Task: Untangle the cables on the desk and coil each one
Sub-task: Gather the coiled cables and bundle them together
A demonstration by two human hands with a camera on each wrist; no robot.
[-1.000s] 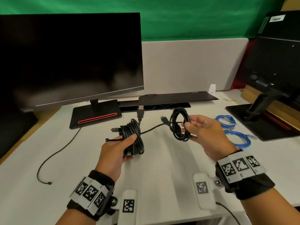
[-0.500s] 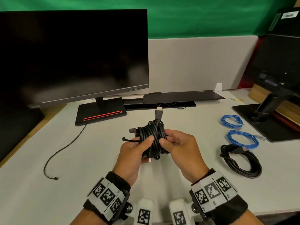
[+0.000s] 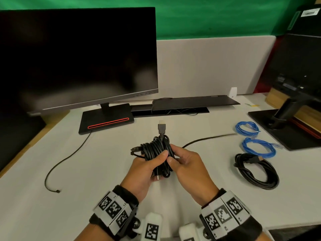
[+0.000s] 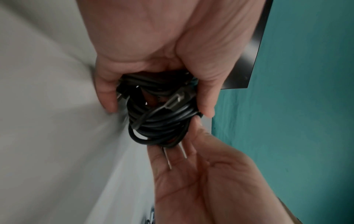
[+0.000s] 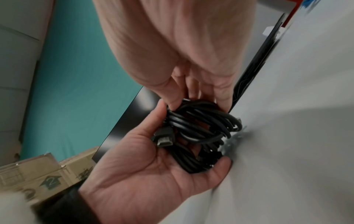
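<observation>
A tangled black cable bundle (image 3: pixel 157 153) is held above the desk (image 3: pixel 104 171) between both hands. My left hand (image 3: pixel 147 168) grips it from the left, thumb across the front and palm under it. My right hand (image 3: pixel 185 164) pinches loops on its right side. An HDMI plug (image 3: pixel 161 128) sticks up from the top of the bundle. One black strand (image 3: pixel 206 138) runs from the bundle out to the right over the desk. The right wrist view shows the bundle (image 5: pixel 201 133) and a plug (image 5: pixel 163 138) lying in the left palm. In the left wrist view the bundle (image 4: pixel 162 118) sits between the curled left fingers.
A coiled black cable (image 3: pixel 257 171) and two blue coils (image 3: pixel 246 126) (image 3: pixel 258 147) lie at the right. A thin black cable (image 3: pixel 66 159) trails from the monitor base (image 3: pixel 106 119) on the left. A second monitor stand (image 3: pixel 284 115) is at far right.
The right hand set its small black coil down at the right, then came to the bundle in the left hand. A loose strand now stretches out to the right.
</observation>
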